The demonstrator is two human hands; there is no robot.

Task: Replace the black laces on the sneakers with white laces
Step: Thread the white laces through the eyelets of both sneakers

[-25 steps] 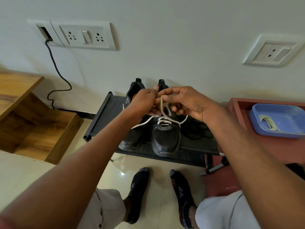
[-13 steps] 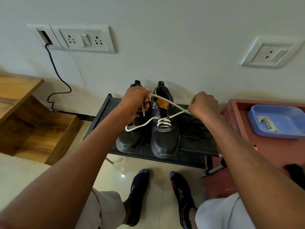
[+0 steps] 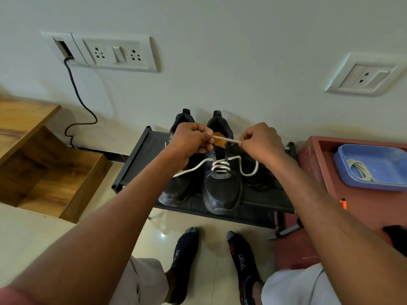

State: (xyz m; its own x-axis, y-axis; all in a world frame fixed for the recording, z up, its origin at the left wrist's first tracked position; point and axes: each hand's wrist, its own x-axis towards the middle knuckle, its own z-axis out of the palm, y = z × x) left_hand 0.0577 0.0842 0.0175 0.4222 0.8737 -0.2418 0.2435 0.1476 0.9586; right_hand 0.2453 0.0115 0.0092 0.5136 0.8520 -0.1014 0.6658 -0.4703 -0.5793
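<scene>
Both grips closed on one white lace (image 3: pixel 222 166): left hand (image 3: pixel 191 139) with curled fingers pinching one end at frame centre, right hand (image 3: pixel 262 140) pinching the other, a short stretch pulled taut between them above the shoe opening. Probably held high and tight to even out the two ends and snug the crossings before the next eyelets. Slack from the left grip trailing down-left across the neighbouring shoe; slack from the right grip looping down and back into the top crossing.

Right sneaker (image 3: pixel 222 183) directly below the grips, toe toward frame bottom, white lace through the lower eyelets only, about three crossings visible, upper eyelets not yet done. Left sneaker (image 3: pixel 179 183) just beside it, touching or nearly so, mostly hidden under the left forearm; lacing there impossible to tell. Both standing on a black shoe rack (image 3: pixel 141 159) against the wall, likely put there to bring the work up to the seated reach.

Dark tangle on the rack right of the sneakers, likely the removed black laces (image 3: pixel 263 181). Blue tray (image 3: pixel 392 168) on a red table (image 3: pixel 317 164) at right edge, a coiled white lace (image 3: pixel 360 170) inside, presumably the spare for the second shoe.

Counts: two sneakers, two white laces, one tray, one rack, two hands, two socked feet (image 3: pixel 182 260) on the floor.
</scene>
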